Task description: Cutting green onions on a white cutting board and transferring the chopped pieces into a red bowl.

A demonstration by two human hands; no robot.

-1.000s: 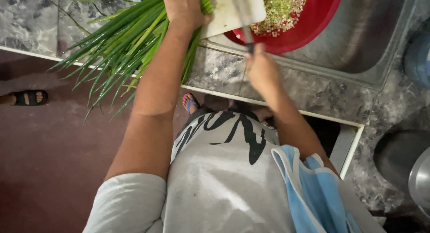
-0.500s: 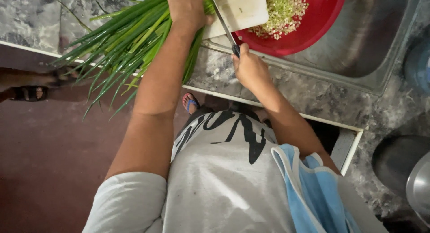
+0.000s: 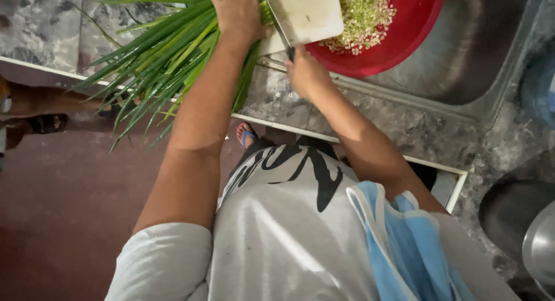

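My left hand [image 3: 238, 13] presses down on a thick bunch of long green onion leaves [image 3: 167, 52] that fans out over the counter's front edge. My right hand [image 3: 306, 72] grips the dark handle of a knife [image 3: 284, 38], whose blade lies against a white cutting board [image 3: 303, 15]. The board reaches over a red bowl [image 3: 404, 32] that holds a heap of chopped green onion [image 3: 361, 15]. The bowl sits in a steel sink [image 3: 462, 64].
A grey marbled counter [image 3: 46, 29] runs along the top and down the right side. Dark round pots [image 3: 514, 214] stand at the lower right. Another person's sandalled foot [image 3: 40, 122] is on the reddish floor [image 3: 69, 220] at the left. A blue container [image 3: 540, 84] is at the right edge.
My right hand has moved up and left with the knife, from the counter edge onto the cutting board. My left hand stays on the green onion bunch.
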